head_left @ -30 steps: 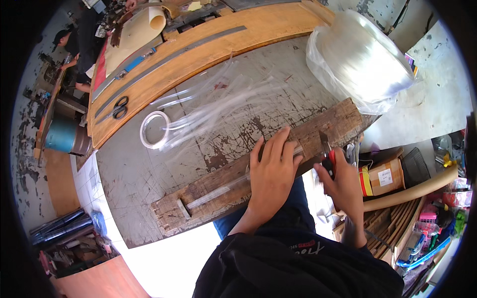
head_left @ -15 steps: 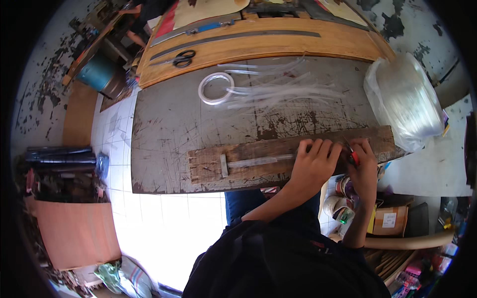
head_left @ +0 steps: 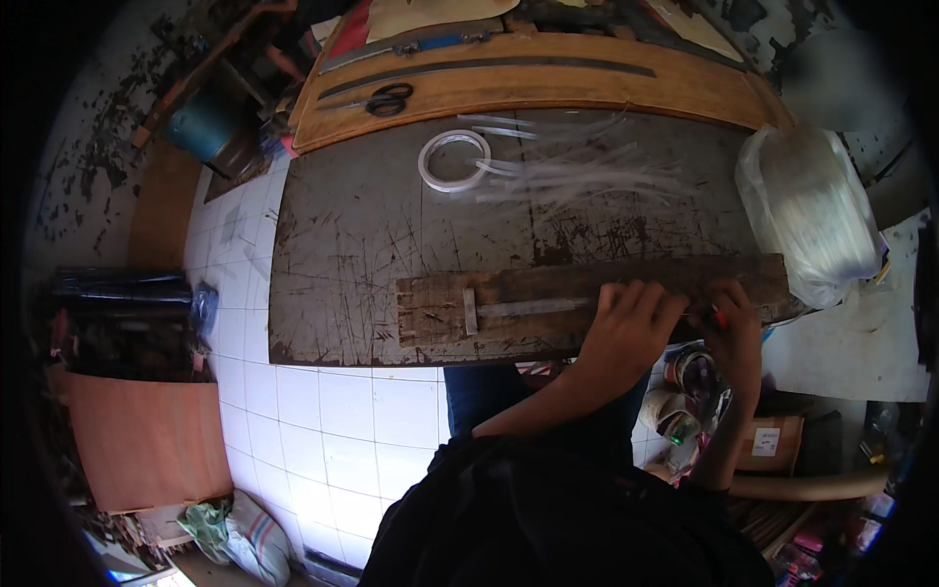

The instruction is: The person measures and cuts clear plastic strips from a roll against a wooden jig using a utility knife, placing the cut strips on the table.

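A worn wooden board lies along the near edge of the grey table, with a small upright stop block fixed near its left end. From the block a clear plastic strip runs right along the board and goes under my left hand, whose curled fingers press it down. My right hand is closed around a small red-handled tool just beside the left fingertips, at the board's right part. Fingers and shadow hide the tool's working end and the strip's right end.
Several loose clear strips and a roll of tape lie farther back on the table. Beyond them, scissors and a long metal ruler rest on a wooden panel. A large plastic-wrapped roll stands at the right.
The whole view has shifted, so the table sits slightly higher and farther right, and the picture is darker. Both hands stay at the same part of the board; the right hand has turned slightly.
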Tool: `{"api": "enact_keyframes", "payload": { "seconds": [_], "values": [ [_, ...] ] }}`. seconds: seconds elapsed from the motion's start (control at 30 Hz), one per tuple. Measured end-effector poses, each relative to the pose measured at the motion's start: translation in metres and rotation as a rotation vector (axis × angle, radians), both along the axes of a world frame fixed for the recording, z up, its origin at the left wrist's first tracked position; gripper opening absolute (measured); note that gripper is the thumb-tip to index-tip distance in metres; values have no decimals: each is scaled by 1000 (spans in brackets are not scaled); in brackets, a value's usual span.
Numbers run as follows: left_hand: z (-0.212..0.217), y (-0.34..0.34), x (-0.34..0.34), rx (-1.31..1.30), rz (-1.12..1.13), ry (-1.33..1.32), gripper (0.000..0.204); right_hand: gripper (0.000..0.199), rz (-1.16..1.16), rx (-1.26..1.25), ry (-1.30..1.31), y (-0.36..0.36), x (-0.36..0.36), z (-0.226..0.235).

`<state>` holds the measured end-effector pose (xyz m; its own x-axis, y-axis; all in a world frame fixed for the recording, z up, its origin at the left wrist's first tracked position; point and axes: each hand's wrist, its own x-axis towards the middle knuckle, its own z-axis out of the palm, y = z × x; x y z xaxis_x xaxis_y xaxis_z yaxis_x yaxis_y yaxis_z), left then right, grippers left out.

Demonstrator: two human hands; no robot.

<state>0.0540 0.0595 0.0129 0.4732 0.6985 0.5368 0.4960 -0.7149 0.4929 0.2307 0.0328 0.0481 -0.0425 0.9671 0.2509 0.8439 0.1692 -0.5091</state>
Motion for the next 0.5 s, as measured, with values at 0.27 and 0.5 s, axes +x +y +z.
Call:
{"api": "enact_keyframes", "payload": {
  "seconds": [0.27,0.5],
  "values": [
    [13,-8,-11,144,82,-214,25,12,84,-206,673,1,-7,28],
    [8,-29,-36,228,207,-406,29,12,42,-111,505,58,-26,60]
  ]
}}
